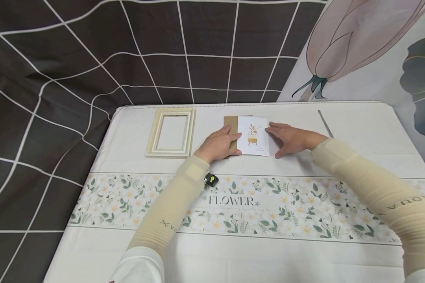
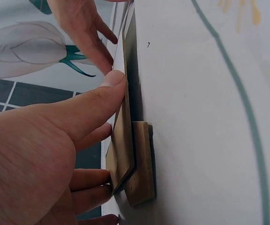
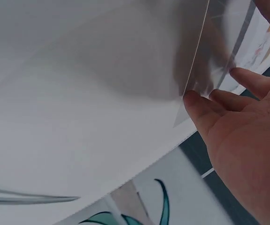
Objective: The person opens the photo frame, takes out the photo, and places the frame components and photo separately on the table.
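A white card (image 1: 252,137) printed with a potted plant lies over the left-offset brown backing board (image 1: 231,121). My left hand (image 1: 217,144) rests at their left side, fingers spread and reaching onto the card. In the left wrist view its thumb (image 2: 111,80) touches the near edge; the board (image 2: 121,154) sits tilted above a thicker brown piece (image 2: 142,173). My right hand (image 1: 293,137) touches the card's right edge with its fingertips. The right wrist view shows those fingertips (image 3: 191,98) at the edge of a clear, reflective sheet (image 3: 210,51).
A cream picture frame (image 1: 151,143) lies on the white tablecloth to the left. A thin grey, stick-like thing (image 1: 325,122) lies beyond my right wrist. A flower-patterned band (image 1: 241,220) crosses the cloth, and dark gridded fabric (image 1: 209,39) hangs behind.
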{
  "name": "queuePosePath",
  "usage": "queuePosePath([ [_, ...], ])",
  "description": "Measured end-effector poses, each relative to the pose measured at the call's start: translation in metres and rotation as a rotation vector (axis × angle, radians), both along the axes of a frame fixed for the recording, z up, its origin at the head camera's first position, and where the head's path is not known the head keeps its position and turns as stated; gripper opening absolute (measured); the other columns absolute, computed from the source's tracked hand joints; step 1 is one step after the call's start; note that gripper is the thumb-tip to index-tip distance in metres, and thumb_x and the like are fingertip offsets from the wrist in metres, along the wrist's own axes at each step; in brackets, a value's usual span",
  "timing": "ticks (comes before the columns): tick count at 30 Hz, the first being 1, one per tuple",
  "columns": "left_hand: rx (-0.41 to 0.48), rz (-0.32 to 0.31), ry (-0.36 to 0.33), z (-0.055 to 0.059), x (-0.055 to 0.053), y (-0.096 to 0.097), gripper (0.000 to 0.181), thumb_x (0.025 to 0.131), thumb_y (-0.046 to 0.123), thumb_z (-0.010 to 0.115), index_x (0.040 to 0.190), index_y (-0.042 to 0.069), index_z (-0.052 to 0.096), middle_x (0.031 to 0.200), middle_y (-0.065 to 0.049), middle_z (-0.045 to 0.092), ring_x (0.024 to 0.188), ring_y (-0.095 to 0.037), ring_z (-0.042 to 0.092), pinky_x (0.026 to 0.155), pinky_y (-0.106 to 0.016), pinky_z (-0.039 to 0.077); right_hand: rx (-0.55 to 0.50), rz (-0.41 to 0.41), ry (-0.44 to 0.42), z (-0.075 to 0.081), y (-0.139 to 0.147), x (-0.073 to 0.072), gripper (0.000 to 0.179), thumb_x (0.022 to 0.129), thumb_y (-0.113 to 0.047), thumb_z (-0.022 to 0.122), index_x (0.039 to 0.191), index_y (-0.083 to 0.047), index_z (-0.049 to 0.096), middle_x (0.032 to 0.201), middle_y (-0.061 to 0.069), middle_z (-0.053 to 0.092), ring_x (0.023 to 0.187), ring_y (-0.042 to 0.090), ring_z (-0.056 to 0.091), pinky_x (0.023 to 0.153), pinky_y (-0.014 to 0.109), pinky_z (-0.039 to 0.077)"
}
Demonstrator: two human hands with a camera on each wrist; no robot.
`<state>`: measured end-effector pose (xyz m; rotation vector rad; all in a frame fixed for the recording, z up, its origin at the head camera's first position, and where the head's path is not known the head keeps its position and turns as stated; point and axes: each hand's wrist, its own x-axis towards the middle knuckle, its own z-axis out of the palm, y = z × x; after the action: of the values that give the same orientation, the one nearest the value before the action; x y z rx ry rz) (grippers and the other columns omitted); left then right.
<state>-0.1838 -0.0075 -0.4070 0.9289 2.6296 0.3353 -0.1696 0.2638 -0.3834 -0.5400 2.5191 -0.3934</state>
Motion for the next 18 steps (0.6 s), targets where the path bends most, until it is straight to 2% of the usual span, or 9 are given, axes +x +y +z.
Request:
queuePosePath([
  [12, 0.010, 0.018, -0.028, -0.002, 0.001, -0.001, 0.072, 0.094, 0.053, 0.064, 0.153, 0.016, 0.044, 0.163, -0.023, 0.019, 0.154, -0.030, 0.012, 0.124, -0.034, 0.014, -0.002, -0.004, 0.003, 0.000, 0.034, 0.007, 0.103, 0.075, -0.020, 0.088, 0.153, 0.009, 0.028, 0.160, 0.035, 0.009, 0.146, 0.053, 0.011, 0.118, 0.063, 0.012],
  [18, 0.025, 0.023, -0.030, -0.001, 0.000, -0.001, 0.072, 0.094, 0.052, 0.065, 0.152, 0.015, 0.044, 0.163, -0.022, 0.020, 0.154, -0.029, 0.012, 0.124, -0.033, 0.014, -0.009, -0.021, 0.000, 0.001, 0.045, 0.007, 0.097, 0.082, -0.030, 0.084, 0.152, 0.010, 0.030, 0.160, 0.036, 0.010, 0.146, 0.054, 0.012, 0.117, 0.064, 0.013],
])
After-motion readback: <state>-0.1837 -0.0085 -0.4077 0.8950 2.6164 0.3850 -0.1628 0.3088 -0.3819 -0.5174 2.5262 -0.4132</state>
